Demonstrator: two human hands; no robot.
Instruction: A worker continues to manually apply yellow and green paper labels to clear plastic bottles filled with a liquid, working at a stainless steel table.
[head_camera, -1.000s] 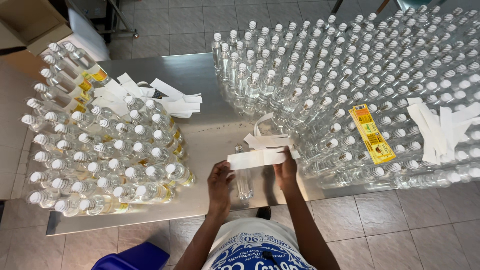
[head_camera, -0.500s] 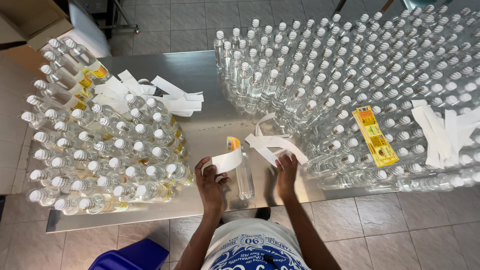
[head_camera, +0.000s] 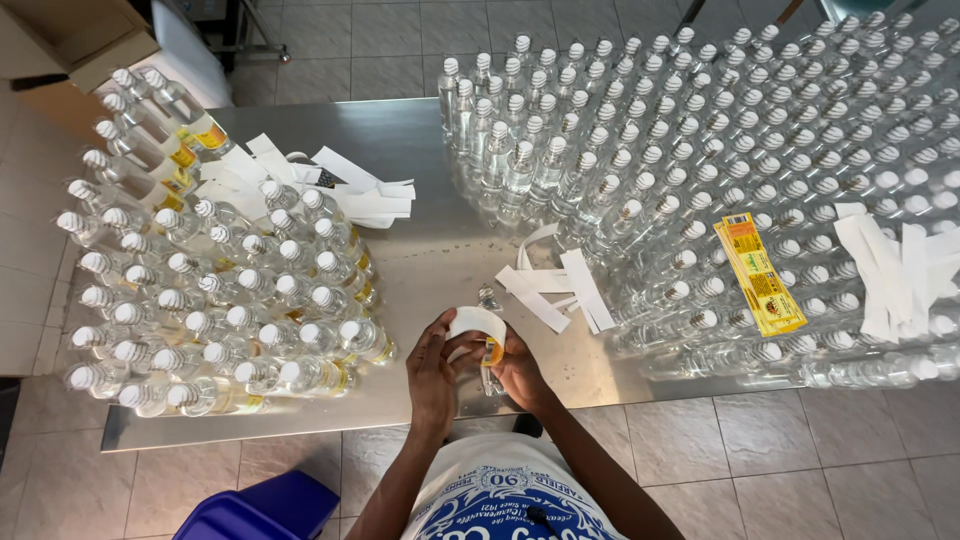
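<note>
On the table — one bottle group at left, a larger group at right; paper strips lie between, near the hands.

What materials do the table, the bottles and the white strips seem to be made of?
Table: probably stainless steel, as it is grey, brushed and faintly reflective.
Bottles: clear plastic or glass, see-through; the caps look white.
White strips: likely paper backing, thin, matte and curling.

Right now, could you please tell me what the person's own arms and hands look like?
Both arms are bare, with no sleeves showing on them. The left hand and right hand wear no gloves; no watch or ring is visible. Below is a white shirt with blue print.
</note>
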